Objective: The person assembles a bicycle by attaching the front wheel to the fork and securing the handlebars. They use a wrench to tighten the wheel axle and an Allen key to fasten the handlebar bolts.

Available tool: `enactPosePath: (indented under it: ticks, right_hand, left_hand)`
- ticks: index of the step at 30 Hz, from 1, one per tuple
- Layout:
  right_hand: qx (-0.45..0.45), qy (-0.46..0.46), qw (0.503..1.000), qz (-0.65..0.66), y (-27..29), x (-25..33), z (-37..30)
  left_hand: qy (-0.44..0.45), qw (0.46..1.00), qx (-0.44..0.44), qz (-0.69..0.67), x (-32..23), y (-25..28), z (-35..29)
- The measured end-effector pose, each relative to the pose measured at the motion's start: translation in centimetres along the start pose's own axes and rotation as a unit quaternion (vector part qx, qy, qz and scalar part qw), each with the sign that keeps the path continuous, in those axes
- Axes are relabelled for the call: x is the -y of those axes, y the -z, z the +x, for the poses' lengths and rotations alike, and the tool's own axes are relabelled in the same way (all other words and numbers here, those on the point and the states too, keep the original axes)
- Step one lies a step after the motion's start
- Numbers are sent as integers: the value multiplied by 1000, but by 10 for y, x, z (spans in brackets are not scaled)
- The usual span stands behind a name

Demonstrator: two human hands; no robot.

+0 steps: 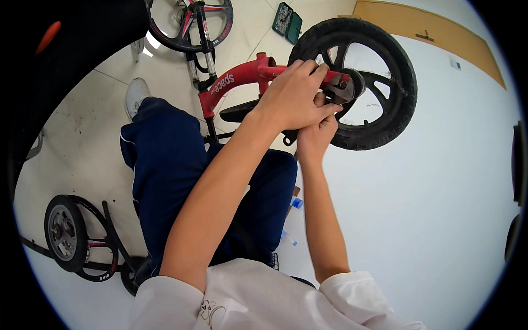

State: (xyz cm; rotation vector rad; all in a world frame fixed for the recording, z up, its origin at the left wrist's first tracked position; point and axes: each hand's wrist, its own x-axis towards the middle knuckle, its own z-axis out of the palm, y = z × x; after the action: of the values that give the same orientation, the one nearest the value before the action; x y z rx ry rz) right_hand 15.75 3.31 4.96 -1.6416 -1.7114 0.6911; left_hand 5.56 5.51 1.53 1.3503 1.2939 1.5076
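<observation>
A small red bicycle frame (236, 82) lies across the area before me, with a black spoked wheel (406, 82) at its right end. My left hand (294, 94) is closed over the red frame tube beside the wheel's hub, its fingers curled round it. Just below, my right hand (318, 136) is closed with its fingertips near the hub; what they hold is hidden. A silver-grey metal plate (339, 92) shows at the hub next to my fingers. A dark elongated part (237, 113) sits under the frame, left of my left wrist.
Another wheel with dark and red spokes (224, 22) is at the top, by the fork. An open green case (294, 26) of small metal pieces lies on the tiled floor. More wheels (65, 234) stand at lower left. A blue-capped bottle (297, 203) is by my right forearm.
</observation>
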Motion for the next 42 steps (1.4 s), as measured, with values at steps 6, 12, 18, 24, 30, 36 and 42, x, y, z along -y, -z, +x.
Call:
enactPosePath:
  ticks: [6,12,18,24,30,36,42]
  right_hand:
    - [186,113,937,-274,69,79,5]
    - [307,-12,919,-248,87,73,-6]
    - [319,89,917,-223,62,95,-6]
    - [369,326,760,-425,69,168,75]
    - [354,399,684,-498,63,130,90]
    - [365,419,684,-471,61,118,101]
    - [355,423,690,-468,63,114,100]
  left_hand:
    - [-61,997,-31,45,9,2,-2]
    - [-87,995,27,35,7,15,0]
    - [-94,994,49,10,10,22,0]
    - [-79,994,79,20,6,30,5]
    - [-31,997,73,7,3,36,5]
    - [66,997,-39,-9,14,29,-14]
    - [434,835,-209,-264,24,1,-66]
